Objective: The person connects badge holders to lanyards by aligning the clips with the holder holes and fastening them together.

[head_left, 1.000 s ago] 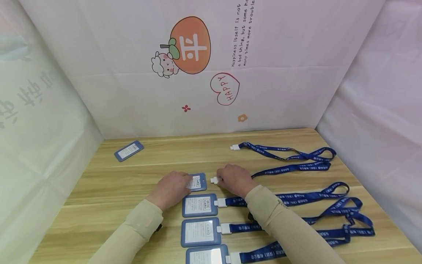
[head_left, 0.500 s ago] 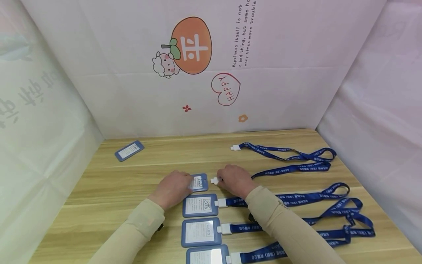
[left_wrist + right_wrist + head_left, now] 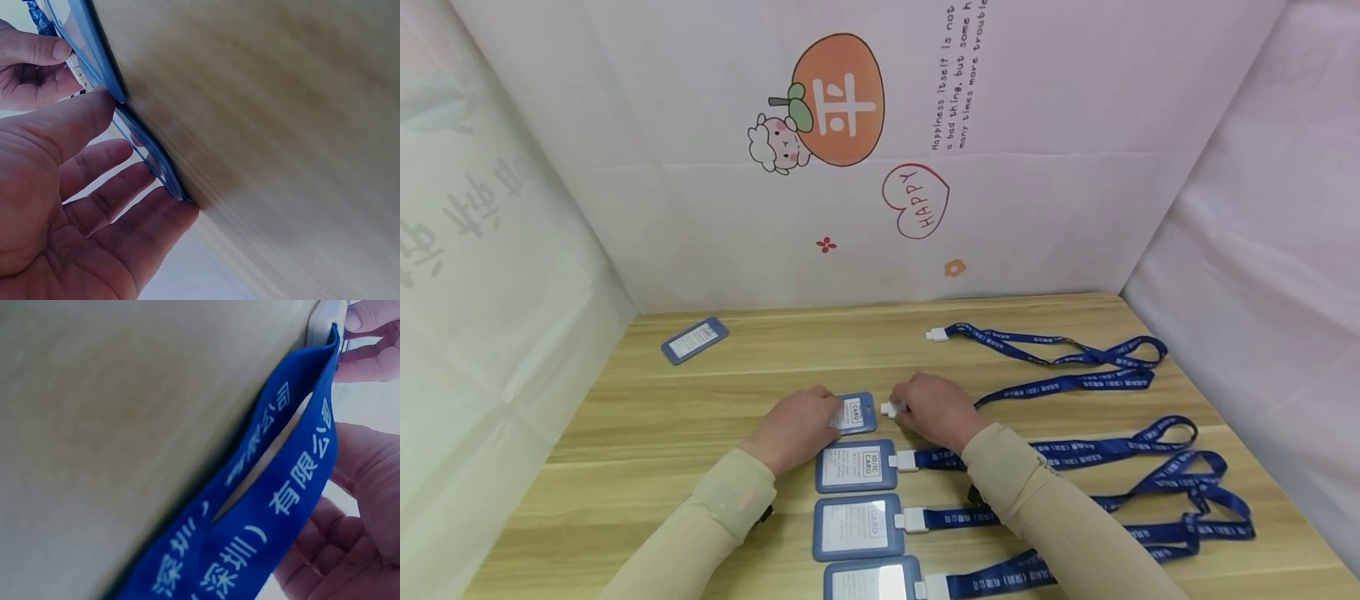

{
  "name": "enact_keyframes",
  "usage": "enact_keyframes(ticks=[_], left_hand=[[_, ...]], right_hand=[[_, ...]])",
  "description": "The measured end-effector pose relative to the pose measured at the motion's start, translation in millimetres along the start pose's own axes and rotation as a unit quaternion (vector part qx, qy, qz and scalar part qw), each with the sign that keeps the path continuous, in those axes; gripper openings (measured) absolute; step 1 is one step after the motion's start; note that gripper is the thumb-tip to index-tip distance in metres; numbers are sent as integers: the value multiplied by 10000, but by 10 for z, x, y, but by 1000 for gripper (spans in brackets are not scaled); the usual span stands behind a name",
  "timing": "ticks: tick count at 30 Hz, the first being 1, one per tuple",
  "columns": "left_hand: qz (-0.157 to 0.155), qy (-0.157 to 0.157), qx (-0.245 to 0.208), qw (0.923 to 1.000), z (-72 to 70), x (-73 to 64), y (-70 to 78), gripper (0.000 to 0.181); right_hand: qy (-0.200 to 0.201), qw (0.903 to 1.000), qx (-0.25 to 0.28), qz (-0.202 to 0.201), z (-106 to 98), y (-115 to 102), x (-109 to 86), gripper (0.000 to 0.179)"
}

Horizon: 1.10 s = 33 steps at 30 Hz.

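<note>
My left hand (image 3: 797,427) holds a blue badge holder (image 3: 855,414) flat on the table, thumb on one long edge and fingers on the other. Its card reads partly as ID card, and its slotted end points right. Just across a narrow gap, my right hand (image 3: 936,410) pinches the white clip (image 3: 889,409) of a dark blue lanyard (image 3: 1037,388). The clip's tip faces the holder's slot. In the right wrist view a blue strap (image 3: 275,481) with white characters covers part of my right hand (image 3: 375,506) and hides its fingertips.
Nearer me, several badge holders (image 3: 856,467) lie in a column, each joined to a lanyard running right (image 3: 1075,452). A loose badge holder (image 3: 696,340) lies at the back left. Another lanyard (image 3: 1007,337) lies at the back right. White printed cloth (image 3: 737,233) walls the table's back and sides.
My left hand has slid the badge holder slightly right, narrowing the gap to the clip. My right hand stays put with the clip. The head view has shifted a little.
</note>
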<state>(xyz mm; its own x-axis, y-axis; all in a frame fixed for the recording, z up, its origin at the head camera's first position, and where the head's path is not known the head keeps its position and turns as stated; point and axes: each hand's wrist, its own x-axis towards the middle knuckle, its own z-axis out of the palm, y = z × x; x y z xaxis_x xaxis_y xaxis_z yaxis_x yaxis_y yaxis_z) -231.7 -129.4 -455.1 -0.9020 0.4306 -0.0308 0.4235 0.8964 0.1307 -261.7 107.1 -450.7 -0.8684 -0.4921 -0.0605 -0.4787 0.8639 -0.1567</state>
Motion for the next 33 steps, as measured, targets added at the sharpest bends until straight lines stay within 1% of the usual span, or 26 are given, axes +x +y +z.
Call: enact_keyframes(ticks=[4,7,14,24,30,33], left_hand=[[-13,-18,-18,10000,-2,9,2,40],[-37,-26,-17,10000,-6,8,5,41],[-102,-69,-32,9999,-31,4,19,42],[-145,-140,-53,9998,-55,8,47,43],[-154,-162,-91,9997,-52,14,61,42],[-173,-201,-79,9996,-51,18,79,42]], right_hand=[[114,9997,-97,-180,11,-14,-1,17],[126,9993,-209,-266,4,-31,-7,16],[43,9993,-315,-211,-18,-57,-4,24],[166,9978,-502,-396,-11,-58,-2,20],[231,9973,-563,-400,13,-60,5,18],[188,9977,-551,-350,13,-71,7,19]])
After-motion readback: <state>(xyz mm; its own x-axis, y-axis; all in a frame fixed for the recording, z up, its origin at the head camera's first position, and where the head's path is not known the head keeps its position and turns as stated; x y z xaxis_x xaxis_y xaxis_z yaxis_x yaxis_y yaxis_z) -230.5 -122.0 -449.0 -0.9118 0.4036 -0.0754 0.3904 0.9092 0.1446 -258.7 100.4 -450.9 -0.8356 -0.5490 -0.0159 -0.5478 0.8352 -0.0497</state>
